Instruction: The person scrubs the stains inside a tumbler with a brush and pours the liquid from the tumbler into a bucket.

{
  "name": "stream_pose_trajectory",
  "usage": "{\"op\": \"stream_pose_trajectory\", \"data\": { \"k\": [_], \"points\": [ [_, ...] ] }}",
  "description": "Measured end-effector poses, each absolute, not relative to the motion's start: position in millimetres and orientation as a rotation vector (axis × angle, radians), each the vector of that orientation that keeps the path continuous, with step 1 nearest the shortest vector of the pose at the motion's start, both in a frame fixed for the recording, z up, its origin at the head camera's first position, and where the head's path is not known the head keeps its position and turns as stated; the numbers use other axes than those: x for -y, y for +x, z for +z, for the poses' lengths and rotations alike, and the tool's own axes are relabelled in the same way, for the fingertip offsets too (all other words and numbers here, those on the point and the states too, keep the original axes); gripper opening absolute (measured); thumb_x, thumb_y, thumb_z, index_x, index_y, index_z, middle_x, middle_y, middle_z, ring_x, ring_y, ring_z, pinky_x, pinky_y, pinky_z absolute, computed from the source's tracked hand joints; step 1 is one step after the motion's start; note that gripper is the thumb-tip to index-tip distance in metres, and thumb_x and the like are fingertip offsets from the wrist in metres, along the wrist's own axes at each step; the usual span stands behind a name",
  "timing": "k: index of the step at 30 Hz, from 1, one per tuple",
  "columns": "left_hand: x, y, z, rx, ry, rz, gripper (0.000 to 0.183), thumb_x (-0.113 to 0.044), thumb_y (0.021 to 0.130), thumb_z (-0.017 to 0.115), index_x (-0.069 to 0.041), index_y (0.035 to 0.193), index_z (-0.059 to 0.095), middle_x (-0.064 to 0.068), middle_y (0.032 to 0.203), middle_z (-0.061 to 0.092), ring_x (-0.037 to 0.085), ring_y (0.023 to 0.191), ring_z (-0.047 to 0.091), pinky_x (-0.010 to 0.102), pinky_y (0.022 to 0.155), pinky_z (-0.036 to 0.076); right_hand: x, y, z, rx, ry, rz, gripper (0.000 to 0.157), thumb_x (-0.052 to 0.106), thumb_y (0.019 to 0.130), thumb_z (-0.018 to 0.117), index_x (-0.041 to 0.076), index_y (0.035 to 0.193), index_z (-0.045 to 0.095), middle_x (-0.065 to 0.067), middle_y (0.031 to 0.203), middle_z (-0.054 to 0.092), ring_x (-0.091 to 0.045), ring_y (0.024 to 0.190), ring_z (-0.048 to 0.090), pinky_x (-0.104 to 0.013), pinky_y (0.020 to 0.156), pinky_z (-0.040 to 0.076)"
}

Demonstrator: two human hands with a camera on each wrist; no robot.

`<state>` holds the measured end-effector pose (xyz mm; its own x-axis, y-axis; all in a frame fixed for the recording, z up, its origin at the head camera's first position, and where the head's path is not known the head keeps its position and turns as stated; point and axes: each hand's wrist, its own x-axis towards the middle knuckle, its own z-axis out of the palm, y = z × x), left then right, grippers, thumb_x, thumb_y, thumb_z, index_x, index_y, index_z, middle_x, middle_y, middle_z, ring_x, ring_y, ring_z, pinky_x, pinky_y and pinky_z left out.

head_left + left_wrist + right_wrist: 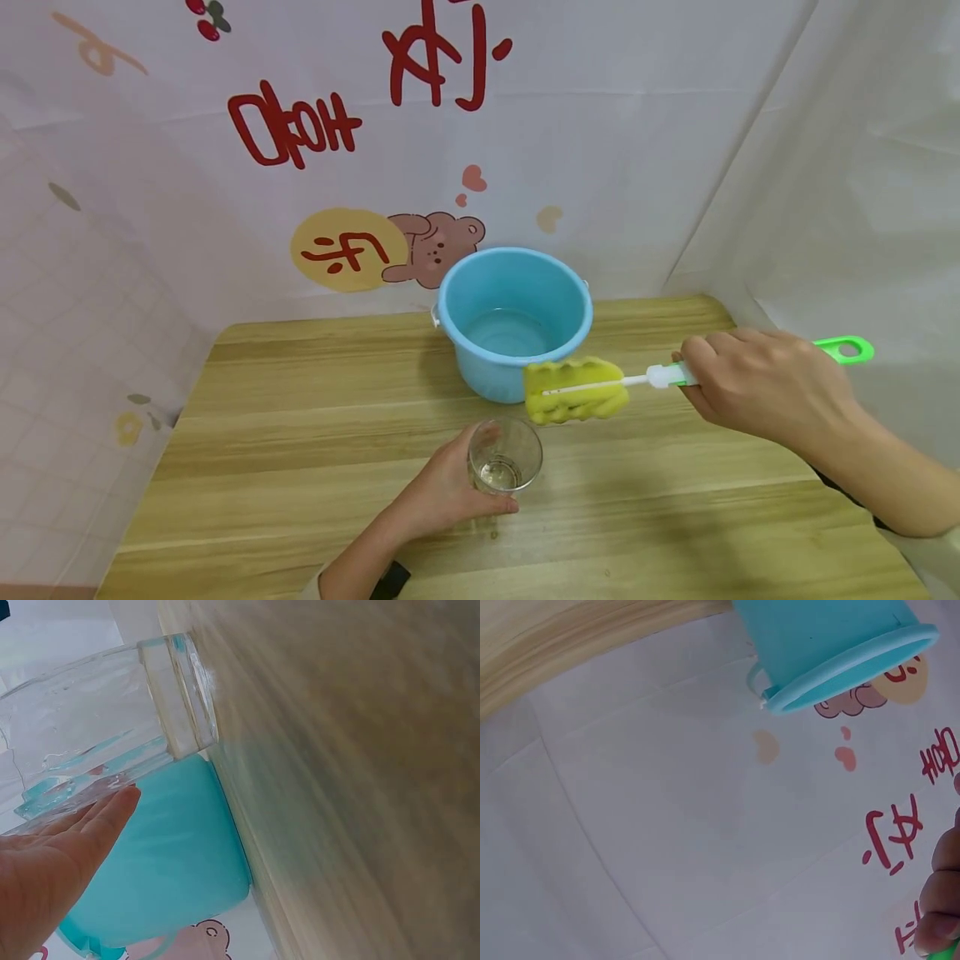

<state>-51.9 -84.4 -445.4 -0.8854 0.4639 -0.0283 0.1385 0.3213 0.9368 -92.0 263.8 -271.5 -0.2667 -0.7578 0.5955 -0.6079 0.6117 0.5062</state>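
Note:
A clear drinking glass (507, 457) is held upright in my left hand (442, 493), thumb on the near side and fingers around the far side. The left wrist view shows its thick base (180, 697) at the wooden tabletop; I cannot tell whether it touches. My right hand (772, 385) grips the green and white handle of a sponge bottle brush. The brush's yellow sponge head (576, 390) points left, above and to the right of the glass, apart from it. At the right edge of the right wrist view, only curled fingers (941, 892) and a bit of green handle show.
Behind the glass stands a light blue bucket (483, 375) with some water in it. The wooden table (300, 433) ends at a wall covering (615, 150) printed with red characters and a bear. A pale sheet (862, 233) hangs on the right.

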Motion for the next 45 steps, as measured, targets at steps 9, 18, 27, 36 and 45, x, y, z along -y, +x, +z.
{"op": "stream_pose_trajectory", "data": {
  "k": [9, 18, 27, 36, 45],
  "points": [
    [85.2, -52.0, -446.6, -2.307, 0.562, 1.590, 0.094, -0.032, 0.074, 0.098, -0.012, 0.150, 0.047, 0.012, 0.149, 0.057, 0.025, 0.137, 0.053, 0.047, 0.112, 0.045, -244.0, -97.8, -270.1, 1.973, 1.186, -0.304, 0.037, 0.010, 0.102, 0.037, 0.008, 0.066, 0.031, 0.004, 0.059, 0.014, -0.010, 0.050, 0.011, -0.022, 0.048, 0.008],
    [84.7, -53.2, -449.3, -2.254, 0.565, 1.627, 0.094, -0.037, 0.074, 0.098, -0.028, 0.152, 0.045, -0.003, 0.148, 0.056, 0.021, 0.140, 0.051, 0.046, 0.114, 0.044, -225.2, -104.1, -274.2, 1.986, 1.266, -0.340, 0.018, -0.004, 0.079, 0.030, 0.010, 0.068, 0.028, 0.002, 0.059, 0.014, -0.012, 0.053, 0.012, -0.024, 0.049, 0.013],
    [83.9, -54.4, -448.4, -2.222, 0.561, 1.634, 0.096, -0.031, 0.074, 0.098, -0.029, 0.153, 0.043, -0.011, 0.141, 0.058, 0.014, 0.131, 0.056, 0.044, 0.110, 0.047, -203.7, -105.3, -270.7, 1.958, 1.342, -0.492, 0.025, -0.012, 0.084, 0.032, 0.008, 0.069, 0.028, 0.001, 0.059, 0.017, -0.012, 0.054, 0.017, -0.025, 0.052, 0.017],
    [84.1, -54.0, -448.4, -2.216, 0.539, 1.639, 0.095, -0.028, 0.073, 0.099, -0.027, 0.152, 0.044, -0.012, 0.138, 0.059, 0.014, 0.127, 0.058, 0.043, 0.108, 0.048, -172.0, -100.7, -262.0, 1.893, 1.360, -0.919, 0.040, -0.003, 0.076, 0.065, 0.006, 0.071, 0.026, -0.002, 0.060, 0.022, -0.013, 0.058, 0.020, -0.026, 0.059, 0.020],
    [85.5, -55.6, -448.7, -2.178, 0.574, 1.660, 0.095, -0.031, 0.075, 0.098, -0.027, 0.152, 0.043, -0.010, 0.138, 0.059, 0.015, 0.126, 0.059, 0.047, 0.107, 0.049, -139.3, -100.1, -265.9, 1.761, 1.360, -1.124, 0.038, 0.005, 0.081, 0.068, 0.009, 0.068, 0.032, -0.002, 0.058, 0.028, -0.014, 0.057, 0.025, -0.028, 0.062, 0.024]
  ]
}}
